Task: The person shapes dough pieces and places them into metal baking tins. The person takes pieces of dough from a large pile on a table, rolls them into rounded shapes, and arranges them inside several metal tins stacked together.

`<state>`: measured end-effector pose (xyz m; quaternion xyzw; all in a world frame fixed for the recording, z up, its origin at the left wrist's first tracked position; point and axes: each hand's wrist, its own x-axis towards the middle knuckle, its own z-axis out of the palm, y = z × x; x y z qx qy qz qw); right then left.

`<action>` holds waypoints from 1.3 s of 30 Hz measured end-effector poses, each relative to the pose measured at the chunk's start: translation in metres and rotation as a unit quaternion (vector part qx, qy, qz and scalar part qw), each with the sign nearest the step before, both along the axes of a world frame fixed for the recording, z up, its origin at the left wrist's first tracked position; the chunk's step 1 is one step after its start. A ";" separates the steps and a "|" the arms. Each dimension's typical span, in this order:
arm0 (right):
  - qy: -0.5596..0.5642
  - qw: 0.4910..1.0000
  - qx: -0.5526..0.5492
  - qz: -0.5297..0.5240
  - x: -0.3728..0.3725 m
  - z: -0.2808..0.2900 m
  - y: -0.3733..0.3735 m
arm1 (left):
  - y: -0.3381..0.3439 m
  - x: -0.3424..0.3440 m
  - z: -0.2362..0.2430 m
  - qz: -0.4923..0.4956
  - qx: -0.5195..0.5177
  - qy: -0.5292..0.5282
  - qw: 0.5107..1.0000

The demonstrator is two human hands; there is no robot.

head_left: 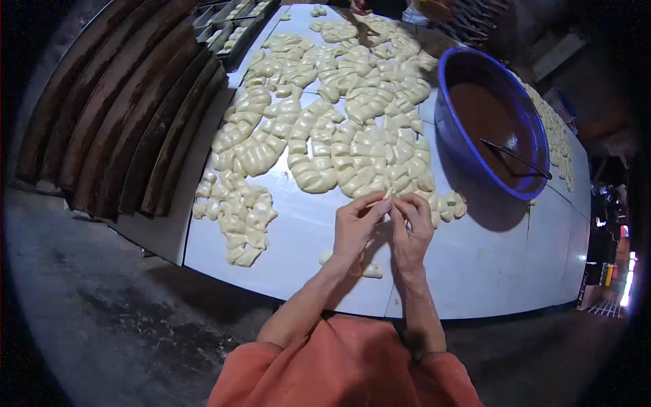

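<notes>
Both my hands meet over the white tiled table [491,261]. My left hand [356,224] and my right hand [413,230] are closed, fingertips pinching a small piece of pale dough [386,193] between them. Just beyond lie many glossy, segmented lumps of dough [359,156], with another patch [237,224] to the left. A few small pieces [371,270] rest below my wrists, partly hidden by them.
A blue basin [451,108] of brown liquid with a dark utensil [515,159] stands at right. Dark curved troughs or boards [108,108] and compartmented trays [230,34] are at left. Another person's hand [359,8] shows at the far edge. More dough [559,149] lies behind the basin.
</notes>
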<state>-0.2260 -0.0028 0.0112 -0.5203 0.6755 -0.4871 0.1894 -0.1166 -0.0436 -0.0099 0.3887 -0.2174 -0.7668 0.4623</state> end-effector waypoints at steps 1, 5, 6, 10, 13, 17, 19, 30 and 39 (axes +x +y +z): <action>-0.036 0.999 -0.001 0.003 -0.002 -0.005 -0.001 | -0.003 0.003 0.005 -0.014 -0.027 -0.045 0.999; -0.230 0.970 0.083 0.000 0.005 0.007 -0.005 | -0.024 0.019 0.012 -0.087 -0.049 -0.116 0.988; -0.324 0.939 0.116 -0.003 0.006 0.011 -0.005 | -0.028 0.024 0.016 -0.135 -0.032 -0.116 0.984; -0.192 0.969 0.040 0.148 -0.002 0.018 0.006 | -0.034 0.040 0.027 -0.152 -0.052 -0.120 0.980; -0.160 0.978 0.005 0.135 -0.007 -0.005 0.007 | -0.021 0.038 0.044 -0.145 -0.044 -0.073 0.986; -0.231 0.970 -0.056 0.048 0.018 0.008 0.005 | -0.010 0.042 0.029 -0.137 -0.130 -0.080 0.979; -0.338 0.940 -0.043 0.024 0.030 0.014 0.007 | -0.006 0.044 0.022 -0.132 -0.150 -0.096 0.975; -0.231 0.972 0.018 0.040 0.012 0.002 0.021 | 0.016 0.046 0.025 -0.143 -0.203 -0.228 0.941; -0.050 0.942 0.260 0.207 -0.025 -0.001 0.059 | 0.031 0.087 0.023 -0.274 -0.441 -0.464 0.717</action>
